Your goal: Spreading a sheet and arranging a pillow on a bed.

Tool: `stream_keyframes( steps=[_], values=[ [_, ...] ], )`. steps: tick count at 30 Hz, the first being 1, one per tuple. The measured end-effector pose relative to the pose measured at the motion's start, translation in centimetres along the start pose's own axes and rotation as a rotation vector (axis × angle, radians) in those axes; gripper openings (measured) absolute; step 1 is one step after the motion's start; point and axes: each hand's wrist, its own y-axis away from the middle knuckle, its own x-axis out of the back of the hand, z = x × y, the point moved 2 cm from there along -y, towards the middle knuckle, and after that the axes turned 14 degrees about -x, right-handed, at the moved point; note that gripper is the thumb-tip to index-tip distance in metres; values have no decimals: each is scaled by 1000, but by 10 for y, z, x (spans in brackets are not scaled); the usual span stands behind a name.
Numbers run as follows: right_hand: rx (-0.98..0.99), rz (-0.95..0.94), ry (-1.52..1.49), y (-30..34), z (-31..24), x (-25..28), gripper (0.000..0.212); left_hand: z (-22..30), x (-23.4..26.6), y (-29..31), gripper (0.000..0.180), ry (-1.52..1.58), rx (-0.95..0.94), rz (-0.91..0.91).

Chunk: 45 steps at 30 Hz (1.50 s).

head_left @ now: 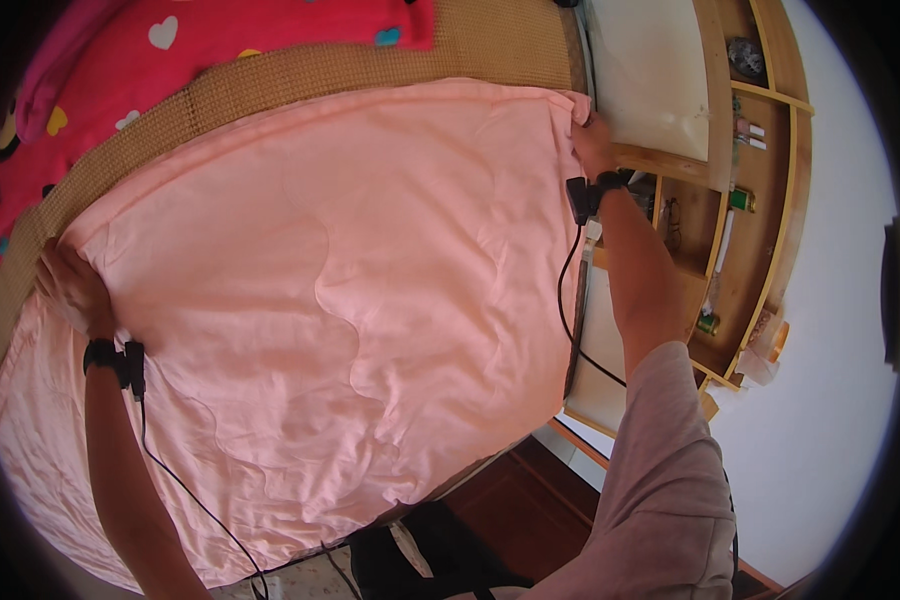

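Note:
A pale pink quilt (400,220) with wavy stitching lies spread over the bed, wrinkled most toward the near side. At its far right corner, my right hand (594,146) is closed on the edge, with the fingertips partly hidden. My left hand (74,288) grips the quilt's far left edge with bent fingers. Both arms are stretched wide apart. Each wrist wears a black band with a small dark box, and a black cable hangs from each box.
A tan woven mat (500,45) shows beyond the quilt. Farther left lies a bright pink blanket (240,35) with coloured hearts. Along the right stands a wooden shelf unit (790,190) holding small items, close to my right arm. A dark brown wooden surface (510,500) is below.

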Motion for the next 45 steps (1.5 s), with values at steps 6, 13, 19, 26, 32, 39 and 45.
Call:
stream_keyframes(
  steps=[6,13,19,26,32,39,45],
  values=[
    [65,518,300,-32,-8,53,43,13,-8,10,25,71,17,43],
    [-133,311,367,-107,46,45,46,32,-10,8,35,104,-25,116],
    [-115,535,57,-62,19,-12,42,3,3,3,31,34,17,-28],
    [-165,470,336,-95,39,-16,44,23,-14,10,31,67,-34,49],
    [-390,475,202,-51,-2,-47,50,-17,-14,9,28,-2,-31,24],
    [-102,621,416,-47,-16,-4,59,18,-8,3,27,22,-27,52],
    [898,-139,220,79,-156,-28,16,30,0,-1,26,-9,45,50]
  ],
)
